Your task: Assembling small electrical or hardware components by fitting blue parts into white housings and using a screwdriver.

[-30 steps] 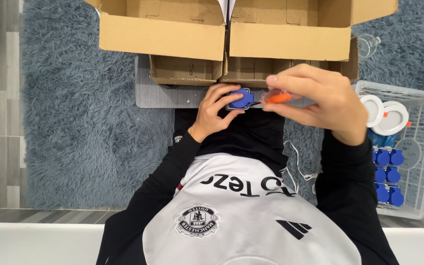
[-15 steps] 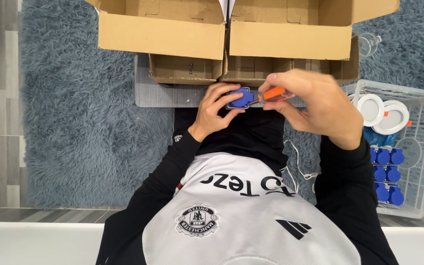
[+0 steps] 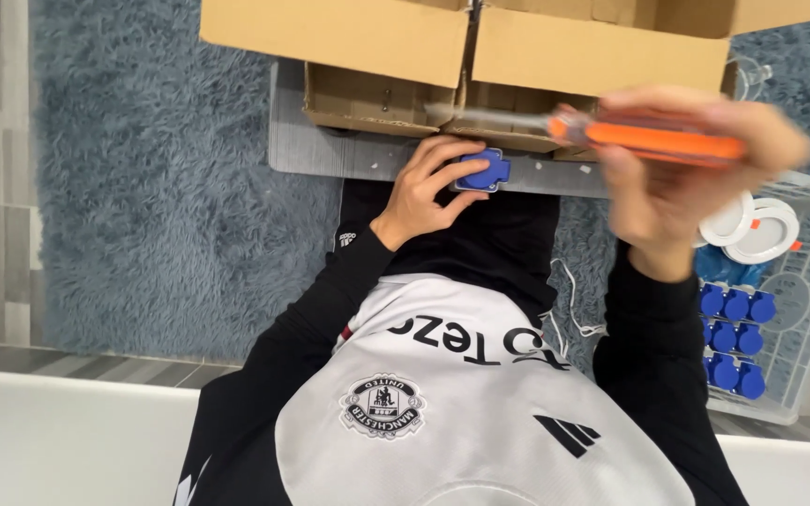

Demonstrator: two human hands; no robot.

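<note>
Right hand (image 3: 677,178), blurred, has lifted the orange screwdriver (image 3: 649,139) off the blue part (image 3: 482,172), apparently gripped; left hand (image 3: 428,187) fingers pinch the part.

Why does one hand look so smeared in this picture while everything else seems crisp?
In the head view, the right hand and the orange-handled screwdriver it grips are streaked by motion blur; the left hand, holding a blue plastic part, is sharp, as are the cardboard box and the blue-grey rug. Lighting is soft and even, with no strong glare or hard shadows.
</note>
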